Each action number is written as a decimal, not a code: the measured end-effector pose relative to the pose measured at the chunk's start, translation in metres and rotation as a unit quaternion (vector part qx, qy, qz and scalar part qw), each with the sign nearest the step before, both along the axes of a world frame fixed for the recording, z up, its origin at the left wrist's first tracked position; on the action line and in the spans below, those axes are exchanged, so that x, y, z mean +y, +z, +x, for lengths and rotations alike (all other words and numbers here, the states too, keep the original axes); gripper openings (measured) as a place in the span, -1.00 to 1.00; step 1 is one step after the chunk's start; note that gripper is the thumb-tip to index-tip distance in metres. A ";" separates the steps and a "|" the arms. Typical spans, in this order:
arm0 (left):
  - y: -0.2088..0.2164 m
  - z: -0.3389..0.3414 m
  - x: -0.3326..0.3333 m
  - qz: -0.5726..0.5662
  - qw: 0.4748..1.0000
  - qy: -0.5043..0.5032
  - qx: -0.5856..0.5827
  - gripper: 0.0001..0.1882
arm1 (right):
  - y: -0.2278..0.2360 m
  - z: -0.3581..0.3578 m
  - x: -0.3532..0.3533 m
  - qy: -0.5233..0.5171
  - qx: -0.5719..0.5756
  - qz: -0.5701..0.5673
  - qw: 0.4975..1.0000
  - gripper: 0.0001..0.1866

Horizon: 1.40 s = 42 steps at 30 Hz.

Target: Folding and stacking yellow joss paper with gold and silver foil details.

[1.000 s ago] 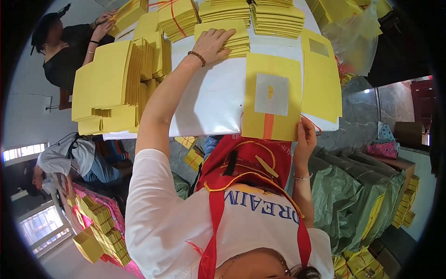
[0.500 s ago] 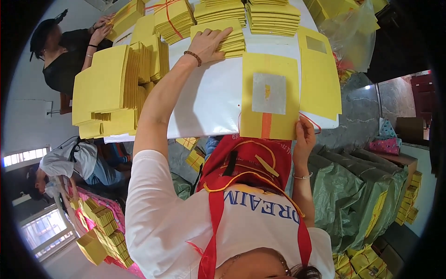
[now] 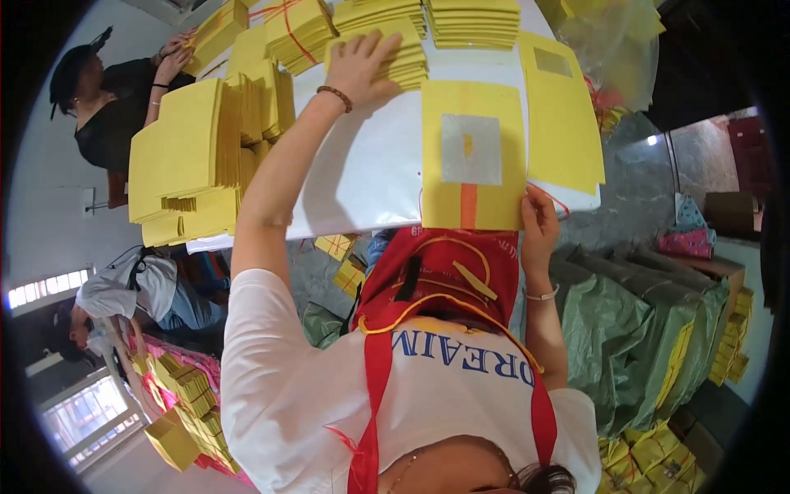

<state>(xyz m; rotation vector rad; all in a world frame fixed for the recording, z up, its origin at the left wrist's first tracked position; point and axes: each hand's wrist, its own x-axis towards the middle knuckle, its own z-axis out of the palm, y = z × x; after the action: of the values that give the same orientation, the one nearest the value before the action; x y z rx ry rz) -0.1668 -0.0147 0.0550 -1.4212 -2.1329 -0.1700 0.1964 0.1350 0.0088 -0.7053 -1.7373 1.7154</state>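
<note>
My left hand (image 3: 362,67) lies with its fingers spread on a fanned stack of yellow joss paper (image 3: 405,64) at the far side of the white table. A beaded bracelet circles that wrist. In front of me, at the near table edge, lies yellow joss paper with a silver foil square (image 3: 483,167) and an orange strip. My right hand (image 3: 539,216) pinches its near right corner between thumb and fingers. A red string (image 3: 553,196) runs beside that hand. Further right lies another yellow sheet with a silver patch (image 3: 568,136).
Tall stacks of yellow paper (image 3: 193,136) stand on the table's left, and tied bundles (image 3: 295,29) at the back. A clear plastic bag (image 3: 613,70) hangs at the far right. Green sacks (image 3: 605,329) stand on the right. Two other people (image 3: 107,107) work at the left.
The view has shifted slightly, so the table things sit a little higher and further left. My left hand has turned, its fingers now pointing more away from me. My right hand keeps its pinch.
</note>
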 end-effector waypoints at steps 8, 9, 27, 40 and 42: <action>0.026 0.155 -0.018 -0.011 0.911 -0.257 -0.322 -0.51 | 0.001 -0.005 0.003 -0.006 -0.011 0.063 0.998 -0.79; 0.026 0.172 -0.021 -0.011 0.910 -0.257 -0.324 -0.51 | 0.001 -0.004 0.003 -0.007 -0.013 0.062 0.998 -0.79; 0.013 0.187 -0.019 -0.052 0.869 -0.273 -0.409 -0.84 | 0.013 -0.003 0.005 0.038 0.000 0.034 0.999 -0.76; 0.029 0.175 -0.012 -0.140 0.840 -0.301 -0.429 -0.89 | 0.009 -0.003 0.006 0.025 -0.012 0.056 0.998 -0.76; 0.030 0.175 -0.011 -0.147 0.839 -0.299 -0.429 -0.89 | 0.010 -0.003 0.006 0.028 -0.018 0.056 0.998 -0.76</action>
<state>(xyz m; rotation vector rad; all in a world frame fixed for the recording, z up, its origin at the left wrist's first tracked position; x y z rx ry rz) 0.0079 -0.0257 0.0847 -2.5290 -2.3206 -0.8987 0.1934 0.1413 0.0184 -0.6481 -1.8773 1.6370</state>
